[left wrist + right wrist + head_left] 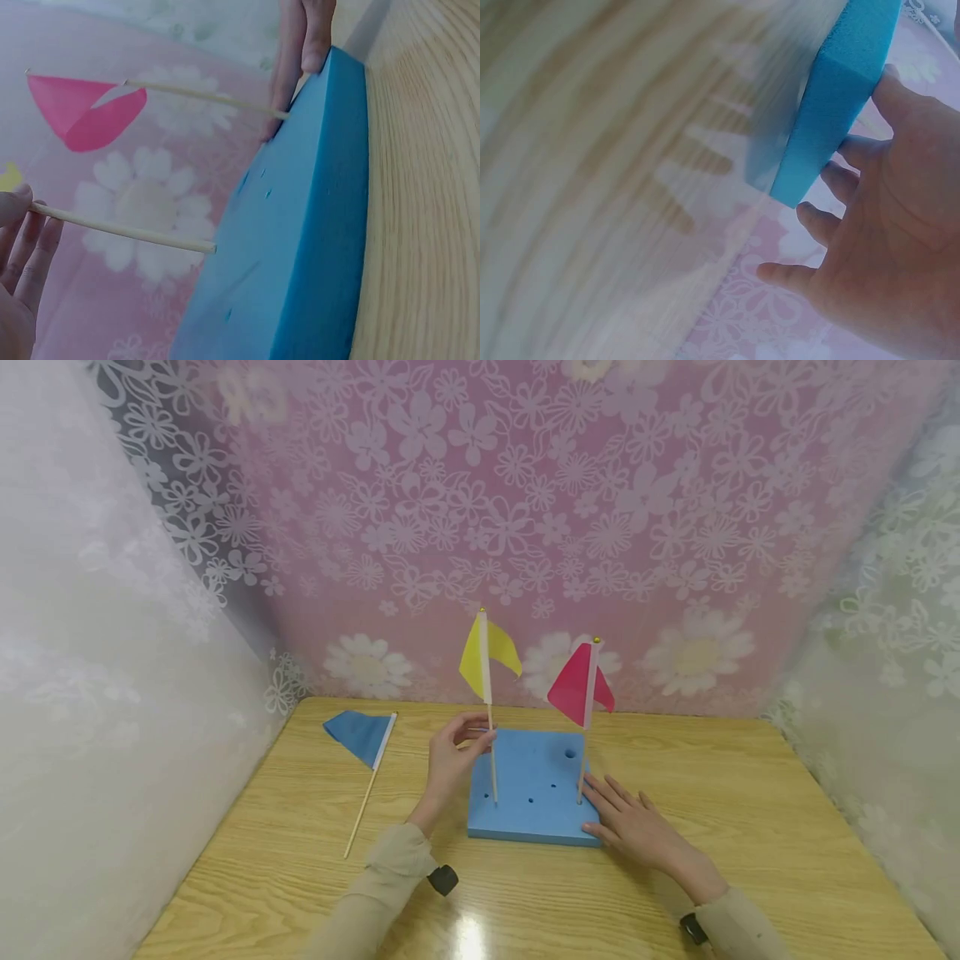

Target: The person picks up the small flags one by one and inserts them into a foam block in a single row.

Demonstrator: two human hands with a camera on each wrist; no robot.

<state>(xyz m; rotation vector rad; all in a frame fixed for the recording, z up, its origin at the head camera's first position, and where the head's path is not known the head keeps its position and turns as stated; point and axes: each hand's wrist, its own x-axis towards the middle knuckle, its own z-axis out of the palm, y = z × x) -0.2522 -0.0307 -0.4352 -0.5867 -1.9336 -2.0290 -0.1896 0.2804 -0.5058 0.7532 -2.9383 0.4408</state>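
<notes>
My left hand [450,764] pinches the thin wooden stick of a yellow flag [474,660] between thumb and fingers, holding it nearly upright over a blue foam block [525,768]. In the left wrist view the lower end of this stick [150,235] shows whole, right at the block's top face. A red flag [574,685] stands upright, its stick in the block near the right edge. My right hand [637,827] rests with extended fingers against the block's right side. Several small holes and one larger hole [570,753] show in the top face.
A blue flag [363,739] on a wooden stick lies on the wood-grain table [247,877], left of the block. Behind the table hangs a pink flowered curtain [450,527], with pale cloth [112,652] at the left side.
</notes>
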